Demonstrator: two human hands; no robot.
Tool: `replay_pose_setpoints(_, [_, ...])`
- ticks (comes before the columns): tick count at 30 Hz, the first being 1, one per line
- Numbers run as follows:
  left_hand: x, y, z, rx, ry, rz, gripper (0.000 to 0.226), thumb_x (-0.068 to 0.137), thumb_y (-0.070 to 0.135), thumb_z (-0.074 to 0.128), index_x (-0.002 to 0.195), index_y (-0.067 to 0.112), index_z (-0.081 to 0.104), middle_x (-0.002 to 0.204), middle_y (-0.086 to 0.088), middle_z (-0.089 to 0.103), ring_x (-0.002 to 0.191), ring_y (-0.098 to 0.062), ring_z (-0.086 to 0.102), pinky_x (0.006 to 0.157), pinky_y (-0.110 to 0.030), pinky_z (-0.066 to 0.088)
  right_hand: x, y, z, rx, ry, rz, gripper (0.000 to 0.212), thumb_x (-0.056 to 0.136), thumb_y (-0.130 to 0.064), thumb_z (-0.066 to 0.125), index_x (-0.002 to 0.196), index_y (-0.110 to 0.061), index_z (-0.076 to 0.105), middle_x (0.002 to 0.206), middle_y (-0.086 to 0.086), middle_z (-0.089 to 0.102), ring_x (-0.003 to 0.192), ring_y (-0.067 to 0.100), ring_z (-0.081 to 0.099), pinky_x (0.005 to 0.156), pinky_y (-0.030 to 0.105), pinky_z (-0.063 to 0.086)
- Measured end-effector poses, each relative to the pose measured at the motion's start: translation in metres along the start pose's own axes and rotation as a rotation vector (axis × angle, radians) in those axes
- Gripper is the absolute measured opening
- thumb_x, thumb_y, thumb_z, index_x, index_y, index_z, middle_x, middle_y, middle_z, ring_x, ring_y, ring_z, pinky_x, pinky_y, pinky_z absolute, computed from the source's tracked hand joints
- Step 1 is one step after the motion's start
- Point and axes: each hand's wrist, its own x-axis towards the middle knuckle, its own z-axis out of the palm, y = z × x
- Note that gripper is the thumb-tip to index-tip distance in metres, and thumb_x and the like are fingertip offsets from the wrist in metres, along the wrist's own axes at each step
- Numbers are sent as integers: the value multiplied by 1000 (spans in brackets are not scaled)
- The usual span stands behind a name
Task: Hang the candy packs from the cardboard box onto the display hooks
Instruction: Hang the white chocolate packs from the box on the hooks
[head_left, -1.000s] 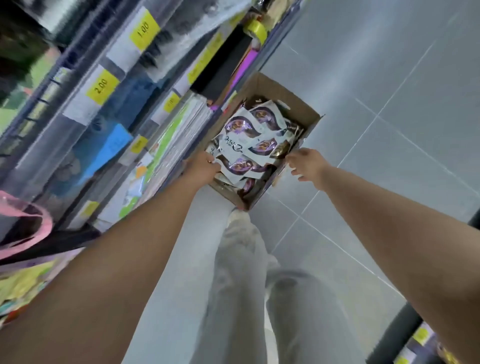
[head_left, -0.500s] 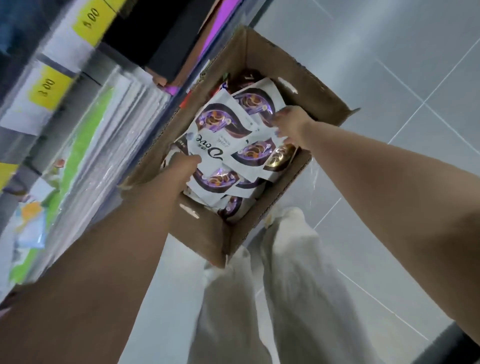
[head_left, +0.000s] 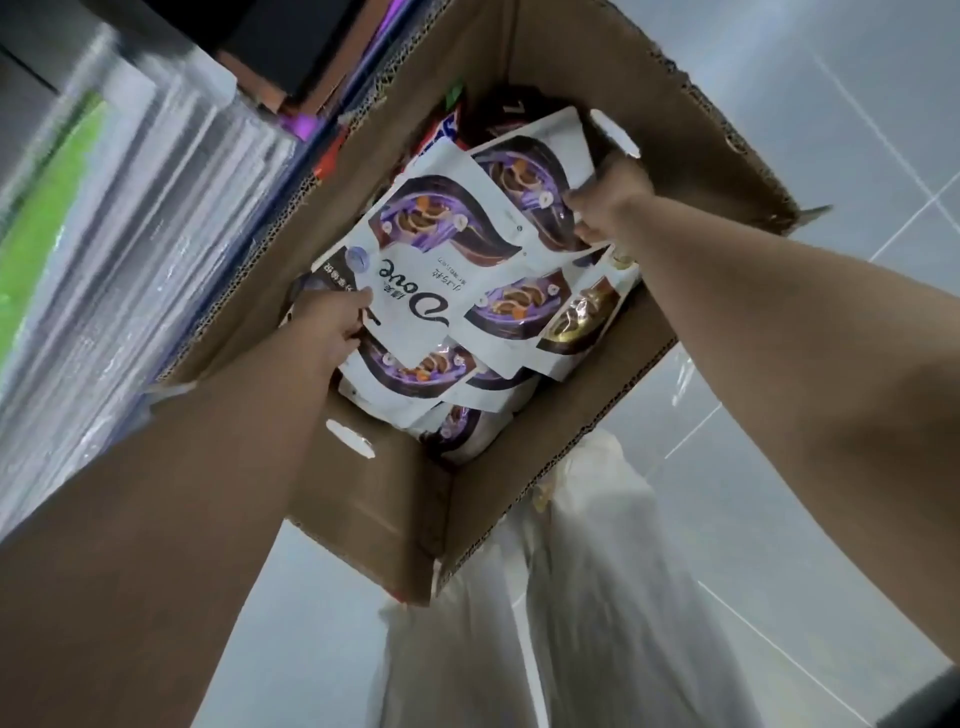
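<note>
An open cardboard box (head_left: 374, 499) stands on the floor, filled with several white and purple candy packs. The topmost pack (head_left: 441, 260) lies face up with its logo upside down to me. My left hand (head_left: 332, 325) grips that pack at its near left corner. Inside the box at the right, my right hand (head_left: 608, 200) pinches the edge of a second pack (head_left: 524, 171) lying behind the first. A gold-printed pack (head_left: 582, 317) sits by the right wall of the box. No display hooks are in view.
Shelves with clear-wrapped goods (head_left: 130, 234) run along the left, touching the box's left side. Grey tiled floor (head_left: 779, 415) lies to the right. My light trouser legs (head_left: 571, 597) are directly below the box.
I have bent closer, so the box fills the view. Both hands went from the box rim down into it and closed on packs.
</note>
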Motion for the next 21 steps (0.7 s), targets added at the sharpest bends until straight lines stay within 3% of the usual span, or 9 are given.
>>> replay_pose_setpoints(3, [-26, -2, -2, 60, 15, 144, 25, 93, 12, 50, 118, 15, 54, 102, -1, 60, 87, -18, 58, 84, -37, 48, -34, 1, -15, 84, -108, 65, 30, 94, -18, 54, 123, -14, 50, 104, 8, 65, 70, 16, 68, 64, 27, 58])
replay_pose_setpoints(4, [-40, -1, -3, 135, 54, 224, 31, 91, 12, 48, 122, 13, 53, 107, -3, 62, 90, -22, 60, 89, -38, 48, -44, 0, -20, 67, -124, 60, 30, 94, -16, 53, 124, -14, 49, 101, 8, 64, 64, 15, 67, 59, 28, 58])
replay_pose_setpoints(7, [-85, 2, -16, 379, 133, 384, 40, 90, 12, 47, 129, 11, 47, 126, -11, 58, 114, -31, 56, 99, -45, 46, -85, 1, -35, 80, -114, 50, 27, 95, -16, 50, 122, -12, 49, 90, 5, 61, 60, 15, 65, 64, 32, 57])
replay_pose_setpoints(10, [-139, 8, -37, 334, 115, 436, 40, 91, 6, 44, 131, 10, 40, 125, -7, 52, 109, -28, 55, 83, -46, 54, -130, 6, -45, 122, -3, 41, 3, 91, -16, 49, 92, -13, 50, 79, 4, 56, 69, 22, 63, 65, 34, 55])
replay_pose_setpoints(13, [-196, 20, -68, 343, 115, 490, 31, 91, 4, 40, 119, 16, 39, 120, -12, 51, 106, -32, 55, 83, -47, 54, -187, 6, -60, 177, 95, 52, 11, 87, -16, 47, 76, -16, 43, 73, 2, 50, 81, 31, 60, 79, 44, 54])
replay_pose_setpoints(15, [-233, 27, -93, 438, 159, 528, 25, 92, 4, 40, 115, 14, 39, 114, -14, 51, 104, -27, 53, 83, -34, 46, -229, 2, -70, 257, 133, 46, 22, 86, -15, 48, 67, -18, 37, 68, 1, 46, 71, 27, 53, 68, 40, 51])
replay_pose_setpoints(18, [-292, 33, -133, 558, 199, 554, 36, 96, 8, 41, 131, 4, 35, 125, -20, 50, 113, -35, 50, 89, -37, 41, -292, -14, -85, 488, 107, 3, 32, 87, -6, 50, 65, -18, 31, 59, 1, 36, 49, 18, 37, 44, 26, 32])
replay_pose_setpoints(21, [-345, 29, -173, 523, 183, 596, 42, 95, 10, 41, 136, 5, 33, 126, -20, 52, 113, -34, 51, 90, -38, 42, -357, -34, -98, 637, -96, -53, 29, 88, -2, 55, 69, -17, 40, 45, -3, 52, 33, 10, 47, 40, 17, 36])
